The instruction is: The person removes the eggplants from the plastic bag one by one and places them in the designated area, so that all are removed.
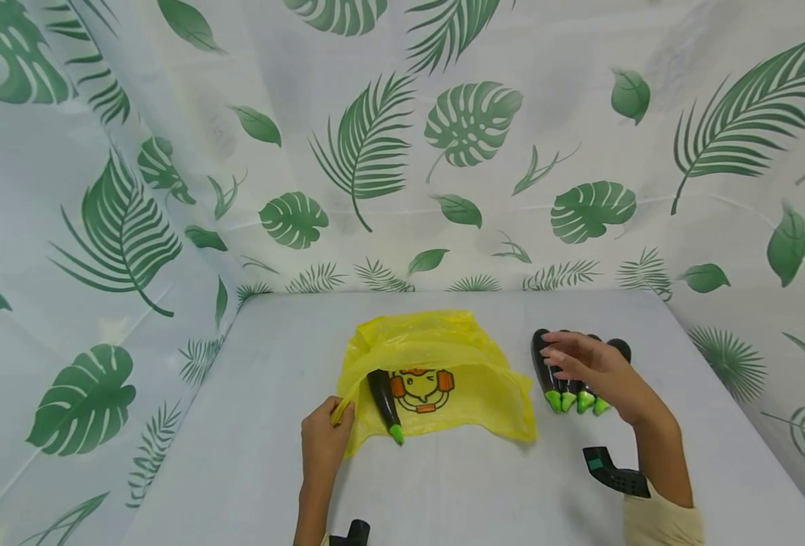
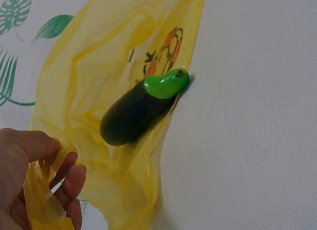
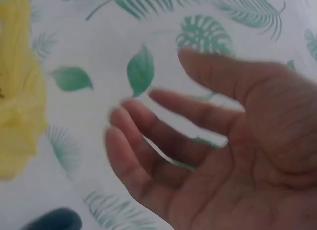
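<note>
A yellow plastic bag (image 1: 498,409) lies on the table with its mouth toward me, a cartoon face printed inside. My left hand (image 1: 327,436) pinches the bag's left edge between thumb and fingers; the left wrist view shows the film bunched in that grip. One eggplant (image 2: 133,114), dark with a green stem end, lies in the bag's mouth, its green end pointing out past the edge. Over on the right, my right hand (image 1: 596,371) hovers above a row of several eggplants (image 1: 542,364), partly hiding them. Its fingers (image 3: 173,136) are relaxed and hold nothing.
The pale table (image 1: 238,425) meets a white cloth backdrop (image 1: 388,250) with green leaf prints at the back and sides. Black wrist devices (image 1: 614,474) sit on both forearms.
</note>
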Tool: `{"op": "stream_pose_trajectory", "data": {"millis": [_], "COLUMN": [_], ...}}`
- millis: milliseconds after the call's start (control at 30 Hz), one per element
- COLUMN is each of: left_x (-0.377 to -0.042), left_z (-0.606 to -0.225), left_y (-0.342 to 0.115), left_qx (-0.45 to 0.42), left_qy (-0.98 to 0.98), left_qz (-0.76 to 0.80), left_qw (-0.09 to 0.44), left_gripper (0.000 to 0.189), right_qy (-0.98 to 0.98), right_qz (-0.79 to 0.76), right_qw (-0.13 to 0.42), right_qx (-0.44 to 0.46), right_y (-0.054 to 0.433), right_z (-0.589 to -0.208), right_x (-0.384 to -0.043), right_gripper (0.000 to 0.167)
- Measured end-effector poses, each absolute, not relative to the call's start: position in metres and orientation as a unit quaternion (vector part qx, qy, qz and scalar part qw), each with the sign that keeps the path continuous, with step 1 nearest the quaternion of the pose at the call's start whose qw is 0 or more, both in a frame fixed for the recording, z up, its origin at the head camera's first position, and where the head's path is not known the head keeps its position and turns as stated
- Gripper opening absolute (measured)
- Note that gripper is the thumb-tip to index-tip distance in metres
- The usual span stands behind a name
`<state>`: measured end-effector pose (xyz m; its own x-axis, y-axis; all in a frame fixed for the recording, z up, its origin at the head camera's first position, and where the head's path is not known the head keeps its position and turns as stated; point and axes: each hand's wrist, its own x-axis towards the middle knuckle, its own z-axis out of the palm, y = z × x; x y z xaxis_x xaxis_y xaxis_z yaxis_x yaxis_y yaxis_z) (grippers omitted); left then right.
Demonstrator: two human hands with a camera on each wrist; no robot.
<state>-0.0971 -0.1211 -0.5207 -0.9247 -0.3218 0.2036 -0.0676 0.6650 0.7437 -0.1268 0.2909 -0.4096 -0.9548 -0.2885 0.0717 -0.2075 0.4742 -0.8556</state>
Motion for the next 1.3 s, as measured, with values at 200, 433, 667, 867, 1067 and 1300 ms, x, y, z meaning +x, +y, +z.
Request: {"op": "stream_pose_trajectory", "data": {"millis": [200, 433, 667, 867, 1067, 1300], "left_x": [-0.096, -0.096, -0.095, -0.095, -0.096, -0.096], "left_z": [-0.521, -0.521, -0.523, -0.522, -0.52, -0.524], "left_y": [-0.121, -0.121, -0.121, -0.121, -0.122, -0.122], "left_qx": [0.106, 0.106, 0.103, 0.101, 0.098, 0.103], "left_qy": [-0.897, -0.896, -0.898, -0.898, -0.896, -0.898], "left_qz": [-0.398, -0.4, -0.396, -0.397, -0.401, -0.396], "left_qw": [0.162, 0.16, 0.163, 0.16, 0.161, 0.163], "left_gripper": [0.01, 0.011, 0.011, 0.011, 0.011, 0.011], "right_qy": [0.797, 0.761, 0.727, 0.71, 0.714, 0.704], "right_qz": [-0.496, -0.483, -0.536, -0.589, -0.621, -0.643], "right_qw": [0.181, 0.277, 0.32, 0.322, 0.294, 0.288], "right_qx": [-0.294, -0.333, -0.286, -0.211, -0.136, -0.091], "right_y": [0.262, 0.218, 0.187, 0.167, 0.155, 0.141], "right_z": [-0.408, -0.432, -0.464, -0.481, -0.495, -0.511], "right_x": [-0.127, -0.134, -0.143, -0.146, -0.151, -0.158], "right_gripper": [0.035, 0.036, 0.038, 0.046, 0.053, 0.06]}}
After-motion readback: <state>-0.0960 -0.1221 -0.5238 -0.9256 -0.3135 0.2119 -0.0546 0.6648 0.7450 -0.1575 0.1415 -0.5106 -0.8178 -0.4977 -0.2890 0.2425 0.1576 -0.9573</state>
